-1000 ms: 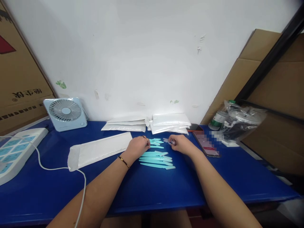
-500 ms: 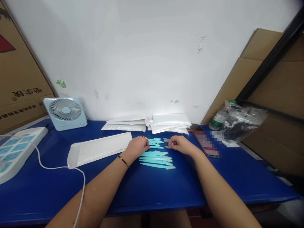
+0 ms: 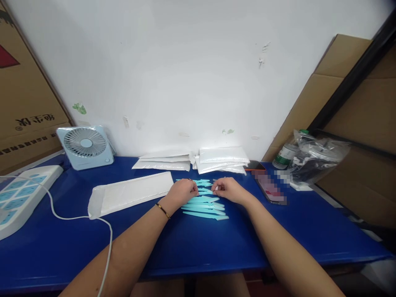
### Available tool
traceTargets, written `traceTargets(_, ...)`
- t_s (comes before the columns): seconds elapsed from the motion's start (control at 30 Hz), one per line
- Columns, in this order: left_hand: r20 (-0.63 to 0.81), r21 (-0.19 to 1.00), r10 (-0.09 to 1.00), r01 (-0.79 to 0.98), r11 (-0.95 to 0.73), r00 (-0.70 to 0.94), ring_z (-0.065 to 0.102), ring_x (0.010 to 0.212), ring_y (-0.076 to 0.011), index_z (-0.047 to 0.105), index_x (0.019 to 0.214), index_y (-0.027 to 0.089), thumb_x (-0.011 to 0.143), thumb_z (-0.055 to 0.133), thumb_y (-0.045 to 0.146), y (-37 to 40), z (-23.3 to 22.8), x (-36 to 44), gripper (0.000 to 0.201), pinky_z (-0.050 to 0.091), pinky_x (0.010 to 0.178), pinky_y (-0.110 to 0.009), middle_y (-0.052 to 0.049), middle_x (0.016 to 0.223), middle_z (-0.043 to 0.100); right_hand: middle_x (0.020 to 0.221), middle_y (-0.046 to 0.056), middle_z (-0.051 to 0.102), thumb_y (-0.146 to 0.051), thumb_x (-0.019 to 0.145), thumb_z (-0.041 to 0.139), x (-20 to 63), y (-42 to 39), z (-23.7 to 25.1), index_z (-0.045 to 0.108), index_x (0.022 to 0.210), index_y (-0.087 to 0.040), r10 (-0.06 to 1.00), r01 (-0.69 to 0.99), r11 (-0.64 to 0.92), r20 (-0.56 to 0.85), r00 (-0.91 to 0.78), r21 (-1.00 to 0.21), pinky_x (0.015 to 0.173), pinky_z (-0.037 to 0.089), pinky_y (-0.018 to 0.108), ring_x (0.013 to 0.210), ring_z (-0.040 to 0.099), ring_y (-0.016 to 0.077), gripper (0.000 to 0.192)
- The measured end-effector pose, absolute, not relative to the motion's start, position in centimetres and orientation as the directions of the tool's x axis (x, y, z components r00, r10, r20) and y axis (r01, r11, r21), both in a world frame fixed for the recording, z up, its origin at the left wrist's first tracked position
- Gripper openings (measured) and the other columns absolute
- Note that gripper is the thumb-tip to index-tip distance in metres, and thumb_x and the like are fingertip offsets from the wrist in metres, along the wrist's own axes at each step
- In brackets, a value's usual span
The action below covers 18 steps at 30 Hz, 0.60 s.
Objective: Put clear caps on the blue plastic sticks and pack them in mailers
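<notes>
Several thin turquoise plastic sticks (image 3: 204,208) with pale tips lie in a row on the blue table (image 3: 192,243). More of them (image 3: 202,182) lie just behind my hands. My left hand (image 3: 182,192), with a ring and a bracelet, rests curled at the left end of the sticks and touches one. My right hand (image 3: 230,190) pinches a small pale piece (image 3: 216,188) at its fingertips, close to my left hand. What the left fingers hold is hidden.
A white padded envelope (image 3: 130,196) lies left of my hands, with stacks of more envelopes (image 3: 221,159) at the wall. A phone (image 3: 269,187), a plastic bag (image 3: 315,159), a small fan (image 3: 85,146) and a power strip (image 3: 21,196) with its cable (image 3: 77,218) stand around.
My right hand has moved left toward my left hand, bringing the small pale piece with it. My left hand shifted slightly right.
</notes>
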<state>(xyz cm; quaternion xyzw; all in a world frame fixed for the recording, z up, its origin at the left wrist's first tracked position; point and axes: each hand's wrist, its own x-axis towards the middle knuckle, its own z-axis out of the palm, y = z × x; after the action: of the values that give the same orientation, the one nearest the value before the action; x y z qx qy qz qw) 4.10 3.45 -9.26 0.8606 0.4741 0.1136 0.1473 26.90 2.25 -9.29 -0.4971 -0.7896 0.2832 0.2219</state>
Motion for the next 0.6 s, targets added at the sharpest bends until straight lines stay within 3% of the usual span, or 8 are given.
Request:
traceTargets(0.17, 0.105, 0.359, 0.856, 0.783, -0.508, 0.507, 0.060, 0.082, -0.0166, 0.066, 0.085, 0.021, 0.081, 0.055, 0.035, 3.5, -8.9, 3.7, 0.019, 0.043, 0.068, -0.024, -0.003, 0.091, 0.065, 0.070, 0.003, 0.067, -0.022, 0.073, 0.059, 28.7, 2.5, -8.6, 0.070, 0.081, -0.017, 0.943, 0.700, 0.314, 0.122, -0.311, -0.642, 0.058, 0.045, 0.022, 0.062, 0.060, 0.0141, 0.015)
traceTargets(0.27, 0.130, 0.313, 0.865, 0.808, -0.499, 0.484, 0.059, 0.088, -0.0173, 0.066, 0.087, 0.021, 0.080, 0.055, 0.030, 3.8, -8.7, 3.2, 0.016, 0.044, 0.071, -0.024, -0.004, 0.096, 0.064, 0.071, 0.005, 0.068, -0.020, 0.073, 0.057, 31.1, 2.6, -7.7, 0.070, 0.079, -0.016, 0.981, 0.814, 0.185, 0.146, -0.125, -0.550, 0.056, 0.044, 0.023, 0.063, 0.061, 0.0153, 0.015)
traceTargets(0.37, 0.113, 0.302, 0.864, 0.811, -0.501, 0.491, 0.059, 0.085, -0.0170, 0.066, 0.080, 0.022, 0.079, 0.056, 0.029, 3.9, -8.7, 3.1, 0.013, 0.043, 0.068, -0.024, -0.002, 0.090, 0.065, 0.068, 0.006, 0.068, -0.020, 0.068, 0.063, 32.6, 2.4, -7.2, 0.069, 0.071, -0.016, 0.998, 0.888, 0.055, 0.054, -0.034, -0.456, 0.054, 0.044, 0.023, 0.062, 0.061, 0.0165, 0.007)
traceTargets(0.5, 0.098, 0.305, 0.875, 0.822, -0.480, 0.474, 0.060, 0.079, -0.0167, 0.066, 0.073, 0.021, 0.079, 0.056, 0.030, 3.8, -8.8, 3.2, 0.014, 0.043, 0.065, -0.024, -0.002, 0.086, 0.066, 0.062, 0.003, 0.065, -0.018, 0.063, 0.069, 32.5, 2.3, -7.7, 0.066, 0.077, -0.016, 0.989, 0.820, -0.084, -0.149, -0.002, -0.567, 0.046, 0.045, 0.022, 0.051, 0.061, 0.0148, 0.014)
traceTargets(0.6, 0.095, 0.309, 0.880, 0.826, -0.471, 0.466, 0.060, 0.078, -0.0167, 0.066, 0.073, 0.021, 0.078, 0.057, 0.030, 3.8, -8.9, 3.2, 0.014, 0.043, 0.064, -0.024, -0.002, 0.085, 0.067, 0.057, 0.002, 0.064, -0.020, 0.062, 0.072, 32.0, 2.6, -8.5, 0.063, 0.075, -0.016, 0.977, 0.749, -0.114, -0.209, -0.033, -0.653, 0.044, 0.047, 0.022, 0.047, 0.061, 0.0147, 0.017)
